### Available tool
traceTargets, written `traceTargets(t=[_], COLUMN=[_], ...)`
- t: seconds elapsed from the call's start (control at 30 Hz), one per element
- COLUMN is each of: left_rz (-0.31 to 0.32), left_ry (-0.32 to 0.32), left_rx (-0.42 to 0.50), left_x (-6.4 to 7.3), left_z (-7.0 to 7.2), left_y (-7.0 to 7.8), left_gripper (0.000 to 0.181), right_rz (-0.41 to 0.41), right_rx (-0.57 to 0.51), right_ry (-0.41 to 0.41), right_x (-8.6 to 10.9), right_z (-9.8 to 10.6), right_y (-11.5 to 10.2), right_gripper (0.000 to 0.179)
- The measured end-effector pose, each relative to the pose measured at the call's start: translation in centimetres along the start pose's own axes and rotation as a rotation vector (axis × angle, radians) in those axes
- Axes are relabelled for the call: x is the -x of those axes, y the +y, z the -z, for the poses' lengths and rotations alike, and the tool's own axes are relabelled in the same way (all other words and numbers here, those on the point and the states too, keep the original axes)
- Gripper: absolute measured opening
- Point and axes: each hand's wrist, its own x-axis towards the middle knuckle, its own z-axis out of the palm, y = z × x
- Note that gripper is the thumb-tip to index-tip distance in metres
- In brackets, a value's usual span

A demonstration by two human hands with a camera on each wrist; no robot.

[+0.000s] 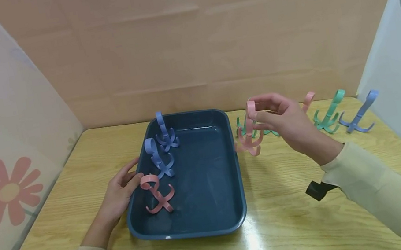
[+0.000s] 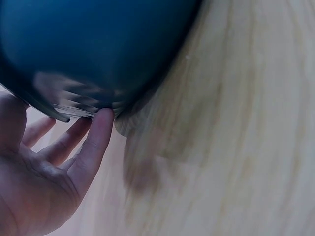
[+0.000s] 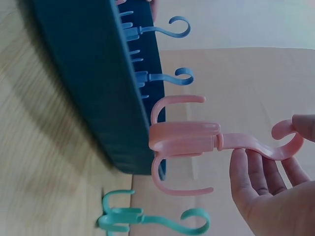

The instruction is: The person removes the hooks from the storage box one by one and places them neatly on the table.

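My right hand (image 1: 284, 121) pinches a pink four-pronged hanging hook (image 3: 184, 140) by its curled top, thumb on one side and fingers on the other. The hook is held upright, prongs down, just off the right rim of the dark blue tray (image 1: 209, 177). At the tray's left side, my left hand (image 1: 121, 192) grips the rim, with fingers against the outer wall (image 2: 93, 142). Inside the tray along the left stand two blue hooks (image 1: 155, 157) and a pink hook (image 1: 161, 199).
Right of the tray, several green hooks (image 1: 328, 116), a pink hook (image 1: 308, 101) partly behind my right hand and a blue hook (image 1: 361, 114) stand on the wooden table (image 1: 289, 216). A brown paper backdrop (image 1: 186, 47) rises behind, with printed panels at both sides.
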Motion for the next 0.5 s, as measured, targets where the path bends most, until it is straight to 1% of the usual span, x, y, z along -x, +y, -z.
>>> traceTargets(t=[0.13,0.27,0.4,0.5], left_rz=[0.006,0.014,0.016,0.016], left_ry=[-0.002,-0.004,-0.005,-0.006], left_rx=[0.003,0.002,0.004,0.005], left_x=[0.0,0.0,0.0,0.0], left_z=[0.0,0.1,0.1,0.0], left_y=[0.1,0.1,0.1,0.1], left_gripper=[0.059,0.059,0.059,0.058], right_rz=[-0.005,-0.014,-0.018,-0.019], right_rx=[0.082,0.173,0.188,0.177], right_ry=[0.003,-0.015,-0.031,-0.04], right_x=[0.8,1.2,1.4,1.5], right_z=[0.9,1.7,2.2,2.3], right_y=[0.4,1.0,2.1,3.0], right_gripper=[0.033,0.037,0.042,0.042])
